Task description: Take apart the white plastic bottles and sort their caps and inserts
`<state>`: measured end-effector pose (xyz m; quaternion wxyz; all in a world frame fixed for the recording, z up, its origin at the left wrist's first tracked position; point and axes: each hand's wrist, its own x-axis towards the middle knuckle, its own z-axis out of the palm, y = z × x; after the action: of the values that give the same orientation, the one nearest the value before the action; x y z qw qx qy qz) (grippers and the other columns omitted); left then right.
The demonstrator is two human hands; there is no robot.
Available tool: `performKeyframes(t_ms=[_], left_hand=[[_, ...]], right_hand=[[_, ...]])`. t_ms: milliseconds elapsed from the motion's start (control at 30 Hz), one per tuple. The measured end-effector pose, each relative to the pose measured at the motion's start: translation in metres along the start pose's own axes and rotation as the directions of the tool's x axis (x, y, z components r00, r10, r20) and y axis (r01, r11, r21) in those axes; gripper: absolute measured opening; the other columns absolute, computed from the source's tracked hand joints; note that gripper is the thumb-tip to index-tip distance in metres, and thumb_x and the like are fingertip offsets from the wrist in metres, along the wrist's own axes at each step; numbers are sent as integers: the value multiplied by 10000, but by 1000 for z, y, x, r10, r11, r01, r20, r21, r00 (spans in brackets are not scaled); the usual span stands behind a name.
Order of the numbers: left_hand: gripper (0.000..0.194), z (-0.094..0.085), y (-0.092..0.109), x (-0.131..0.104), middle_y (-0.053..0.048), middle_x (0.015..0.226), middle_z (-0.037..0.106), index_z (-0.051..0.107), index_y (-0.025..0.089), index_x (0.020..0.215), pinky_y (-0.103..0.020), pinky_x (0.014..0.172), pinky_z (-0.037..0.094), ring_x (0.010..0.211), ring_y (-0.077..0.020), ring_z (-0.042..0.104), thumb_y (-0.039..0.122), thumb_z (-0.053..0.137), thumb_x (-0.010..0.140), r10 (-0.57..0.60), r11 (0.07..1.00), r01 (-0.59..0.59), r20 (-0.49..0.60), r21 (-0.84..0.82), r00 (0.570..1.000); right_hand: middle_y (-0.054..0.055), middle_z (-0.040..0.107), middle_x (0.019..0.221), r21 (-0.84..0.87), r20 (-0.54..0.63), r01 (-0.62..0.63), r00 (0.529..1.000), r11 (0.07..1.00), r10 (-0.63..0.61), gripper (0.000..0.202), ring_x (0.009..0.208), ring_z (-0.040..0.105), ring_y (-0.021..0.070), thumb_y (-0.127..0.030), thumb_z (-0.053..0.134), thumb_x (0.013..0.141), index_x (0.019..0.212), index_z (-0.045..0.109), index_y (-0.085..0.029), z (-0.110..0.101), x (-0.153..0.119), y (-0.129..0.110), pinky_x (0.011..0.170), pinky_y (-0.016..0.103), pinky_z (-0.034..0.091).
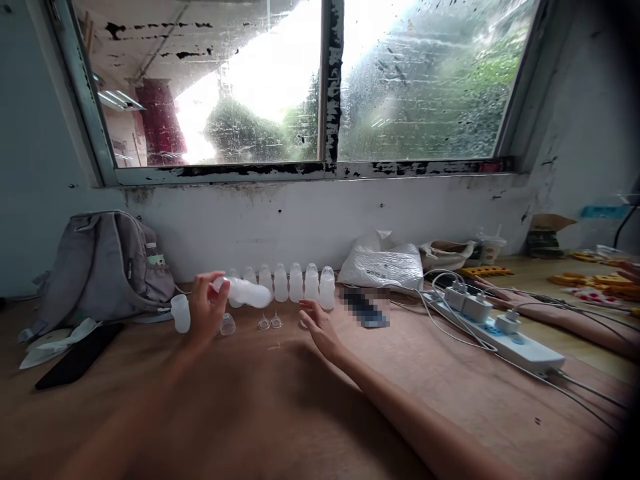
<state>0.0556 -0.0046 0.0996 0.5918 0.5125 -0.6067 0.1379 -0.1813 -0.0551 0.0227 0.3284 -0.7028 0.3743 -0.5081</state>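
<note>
My left hand [206, 310] is closed around one end of a translucent white baby bottle [250, 293], which lies tilted nearly level in the air, its far end pointing right. Behind it stands a row of several similar bottles with clear caps [296, 283] along the wall. My right hand [320, 328] is low over the table, fingers apart, before the right end of the row; a small clear piece seems to lie under its fingertips, partly hidden. Left of my left hand is an uncapped bottle body [181, 315]. A clear cap [227, 325] and two small clear teat-like parts [270, 322] lie between my hands.
A grey backpack [107, 267] and a black flat object [80, 357] are at the left. To the right are a silvery plastic bag [383, 263], a blurred-out phone-like item [367, 307] and a white power strip [505, 333] with cables. Another person's arm [555, 310] reaches in at far right.
</note>
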Motion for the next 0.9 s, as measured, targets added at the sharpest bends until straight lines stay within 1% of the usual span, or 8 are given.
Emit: performKeyframes(t_ms=[67,167,267,400,467,567,667,900], left_hand=[[254,4,9,-36,0,762,526,455,208,982,-232,541,430,560,-108,506,394,378,829,-124,968,151,140,-201,982],[225,14,11,-85,21,716,520,418,219,965,-229,542,446,562,-105,526,389,405,819,-248,886,353,337,-301,908],[234,22,10,-108,-2,813,549,394,219,931,-242,581,478,654,-125,566,400,446,792,-272,811,467,481,-352,834],[252,24,13,-110,-33,896,573,382,213,973,-264,670,482,759,-147,589,387,433,798,-299,787,527,549,-321,780],[308,24,15,-109,-48,974,565,394,214,1004,-283,721,471,837,-169,580,382,488,763,-269,842,470,550,-263,790],[376,23,14,-111,-44,1023,563,430,221,1030,-298,769,448,902,-188,556,336,567,699,-153,936,308,595,-168,789],[361,22,11,-114,-29,978,595,464,224,1025,-284,742,444,872,-187,565,302,568,688,-86,978,191,666,-86,741],[309,13,19,-111,-17,916,627,473,243,1017,-255,617,426,773,-199,603,368,484,734,2,999,-43,766,33,643]], right_hand=[[69,525,1034,305,175,-238,966,922,192,379,771,583,171,-464,336,819,1118,397,-238,10,-6,-9,628,319,488],[75,579,839,484,411,-540,835,689,366,503,593,591,166,-564,209,815,1063,428,-185,18,-12,-8,430,270,460],[37,557,637,524,378,-614,789,590,485,511,433,535,129,-566,211,814,984,461,-154,16,-12,0,317,208,384],[-5,507,532,497,397,-614,789,613,468,509,351,474,108,-589,282,786,989,476,-165,10,-9,2,261,188,342],[-18,496,516,453,417,-597,798,662,435,489,326,441,92,-580,354,766,984,482,-161,11,-11,-1,255,182,333],[-31,492,508,392,340,-484,867,783,365,431,302,403,74,-548,421,754,929,491,-160,16,-21,-4,244,168,288],[-53,443,442,301,229,-373,922,878,314,391,287,377,72,-544,421,758,816,489,-163,20,-32,-3,232,159,236],[-47,427,477,132,70,-235,971,963,227,372,300,355,62,-521,393,784,664,471,-178,17,-44,-5,247,172,210]])
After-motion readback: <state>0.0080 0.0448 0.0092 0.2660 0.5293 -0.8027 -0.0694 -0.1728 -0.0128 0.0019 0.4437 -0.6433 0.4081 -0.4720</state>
